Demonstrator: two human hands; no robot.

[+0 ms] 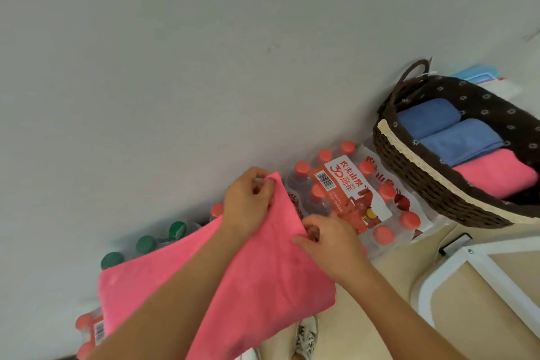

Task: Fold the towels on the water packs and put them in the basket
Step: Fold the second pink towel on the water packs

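Note:
A pink towel (248,280) lies spread over the water packs in the lower middle of the head view. My left hand (247,202) pinches its far corner against the wall. My right hand (327,240) pinches the near corner of the same short edge. The red-capped water pack (350,196) stands uncovered just right of my hands. At the right sits the dark woven basket (415,172), holding two folded blue towels (455,137) and a folded pink towel (496,175).
Green-capped bottles (146,242) peek out behind the towel at the left. Another red-capped pack (90,330) shows at the lower left. A grey wall (204,67) runs close behind the packs. A white frame (467,260) and a shoe (306,336) are on the floor.

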